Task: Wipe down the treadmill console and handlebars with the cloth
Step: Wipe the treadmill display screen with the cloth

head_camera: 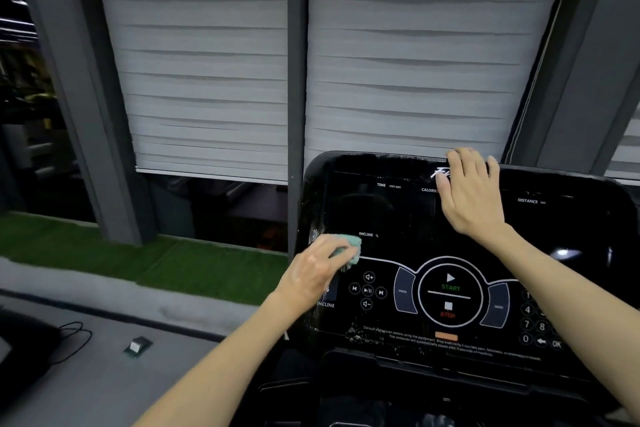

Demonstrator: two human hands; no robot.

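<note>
The black treadmill console (415, 218) fills the lower right, with printed labels, a round START/STOP control and a number pad. My left hand (313, 272) grips a bunched pale green cloth (351, 248) and presses it against the console's left side, just under the INCLINE label. My right hand (472, 191) lies on the top of the console, its fingers hooked over the upper edge near the logo. White streaks show along the console's top and left edges. No handlebars are clearly visible.
Grey blinds (214, 80) and dark window posts (296, 80) stand behind the console. Green turf (138, 253) runs along the window. On the grey floor at lower left lie a black cable (74, 340) and a small green-and-white object (138, 346).
</note>
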